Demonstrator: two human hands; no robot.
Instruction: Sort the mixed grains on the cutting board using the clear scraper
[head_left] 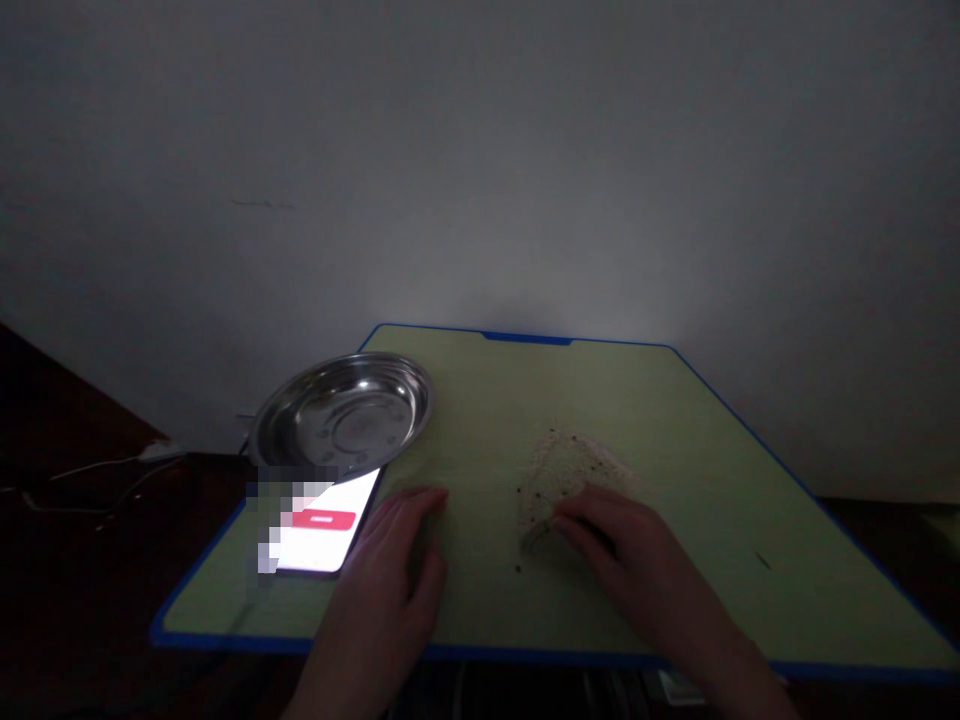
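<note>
Pale small grains (615,462) lie spread in a thin patch on the pale green table, with several small dark pieces (518,490) among and around them. My right hand (622,550) is over the near side of this patch, thumb and fingertips pinched together. Whatever is between those fingertips is too small and dim to make out; a greyish blurred patch shows just left of them. Beside the lit phone (337,545), my left hand (394,560) rests on the table, thumb apart from the loosely bent fingers, holding nothing.
A shiny steel basin (360,425) stands at the table's left edge, overlapping the phone's far end. Blue edging (525,339) runs round the table (480,400). A wall rises behind. White cables (157,452) lie at far left. A thin dark mark (763,560) is at right.
</note>
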